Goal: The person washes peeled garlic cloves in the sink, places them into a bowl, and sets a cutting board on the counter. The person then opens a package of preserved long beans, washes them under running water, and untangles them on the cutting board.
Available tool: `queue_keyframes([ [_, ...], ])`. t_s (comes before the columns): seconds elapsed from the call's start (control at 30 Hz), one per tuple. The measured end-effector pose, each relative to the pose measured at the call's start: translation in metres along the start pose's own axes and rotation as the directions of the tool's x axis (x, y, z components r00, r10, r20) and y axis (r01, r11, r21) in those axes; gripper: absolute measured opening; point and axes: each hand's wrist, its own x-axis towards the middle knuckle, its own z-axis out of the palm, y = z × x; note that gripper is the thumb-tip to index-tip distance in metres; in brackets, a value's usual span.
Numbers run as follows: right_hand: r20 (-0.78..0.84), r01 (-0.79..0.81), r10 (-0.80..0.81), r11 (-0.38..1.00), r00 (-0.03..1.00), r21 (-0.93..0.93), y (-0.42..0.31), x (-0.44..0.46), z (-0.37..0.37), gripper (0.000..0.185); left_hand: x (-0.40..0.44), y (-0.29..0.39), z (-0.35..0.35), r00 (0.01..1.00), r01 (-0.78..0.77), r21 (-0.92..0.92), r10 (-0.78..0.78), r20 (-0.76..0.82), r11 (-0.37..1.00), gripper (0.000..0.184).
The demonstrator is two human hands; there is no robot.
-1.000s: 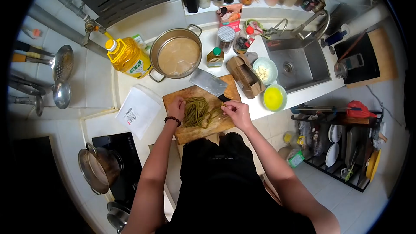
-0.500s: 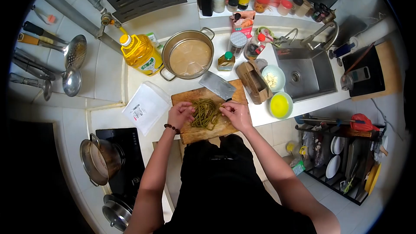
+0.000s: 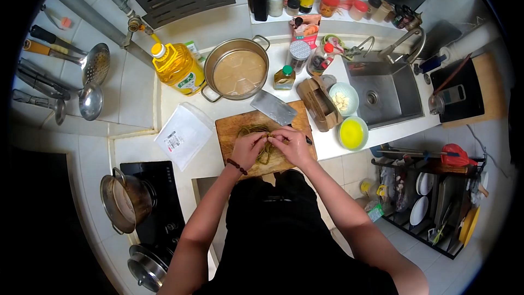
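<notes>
A tangle of long green beans (image 3: 253,129) lies on the wooden cutting board (image 3: 230,125), partly covered by my hands. My left hand (image 3: 249,148), with a dark bead bracelet at the wrist, is closed in a pinch on the beans. My right hand (image 3: 292,145) pinches them too, its fingertips meeting the left ones over the middle of the pile. Behind my hands a cleaver (image 3: 274,107) rests across the board's far edge, blade toward the back left; its dark handle runs partly under my right hand.
Behind the board stand a large pot (image 3: 238,74) of cloudy liquid, an oil jug (image 3: 177,70) and a small green-capped jar (image 3: 284,78). A cardboard box (image 3: 319,104), a bowl of garlic (image 3: 343,98) and a yellow bowl (image 3: 353,133) flank the sink (image 3: 385,98). A white packet (image 3: 184,134) lies left.
My hands have come together over the beans from either side of the pile. The beans are now bunched more under my fingers.
</notes>
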Motion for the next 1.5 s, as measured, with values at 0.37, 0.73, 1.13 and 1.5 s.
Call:
queue_keyframes([
  [0.37, -0.083, -0.086, 0.094, 0.992, 0.992, 0.093, 0.006, -0.003, 0.002, 0.018, -0.005, 0.027, 0.009, 0.983, -0.136, 0.165, 0.153, -0.098, 0.977, 0.018],
  [0.73, -0.12, -0.16, 0.159, 0.987, 0.98, -0.003, 0.02, -0.006, -0.017, 0.02, 0.016, -0.119, -0.007, 0.939, 0.296, 0.283, -0.225, -0.259, 0.912, 0.021],
  [1.13, -0.16, -0.278, 0.29, 0.956, 0.944, 0.092, 0.04, -0.02, -0.028, 0.017, 0.02, -0.135, 0.011, 0.921, 0.381, 0.452, -0.376, -0.105, 0.806, 0.025],
  [1.5, -0.01, -0.378, 0.381, 0.92, 0.925, 0.102, 0.057, -0.012, -0.02, 0.022, 0.015, -0.137, 0.003, 0.809, 0.505, -0.657, -0.572, 0.134, 0.559, 0.019],
])
